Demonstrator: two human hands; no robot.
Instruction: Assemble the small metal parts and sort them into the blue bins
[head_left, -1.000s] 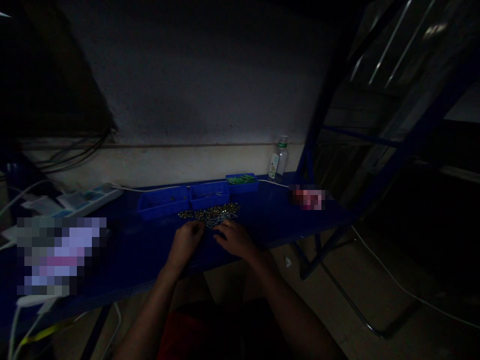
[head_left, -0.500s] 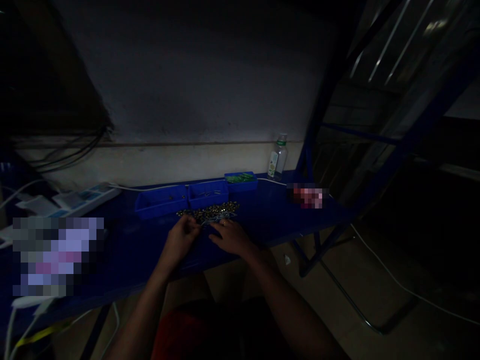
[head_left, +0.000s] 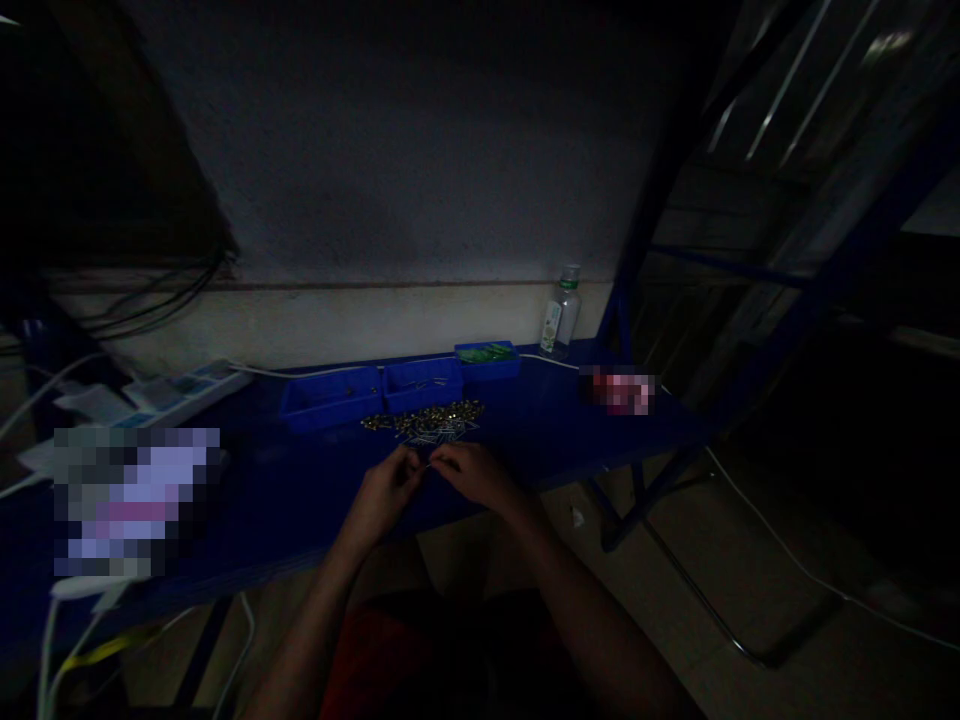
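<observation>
My left hand (head_left: 391, 488) is closed in a pinch just in front of the small parts; what its fingers hold is too small and dark to make out. Facing it, almost touching, my right hand (head_left: 474, 472) pinches what looks like a thin metal pin, seen only as a pale sliver between the fingertips. Just beyond both hands lies a loose heap of thin silvery pins (head_left: 442, 432). Behind those spreads a pile of small brass-coloured pieces (head_left: 431, 415).
Behind the piles stand a blue bin (head_left: 330, 400) with a few bits, a second blue bin (head_left: 424, 385) holding some pins, and a blue tray (head_left: 487, 368) of green pieces. A clear bottle (head_left: 562, 318) is by the wall. A power strip (head_left: 191, 395) lies left on the blue table (head_left: 285, 500).
Both hands have drawn back from the pins towards me and come together. My right hand's fingers, spread over the pins before, are now pinched. The view has shifted slightly.
</observation>
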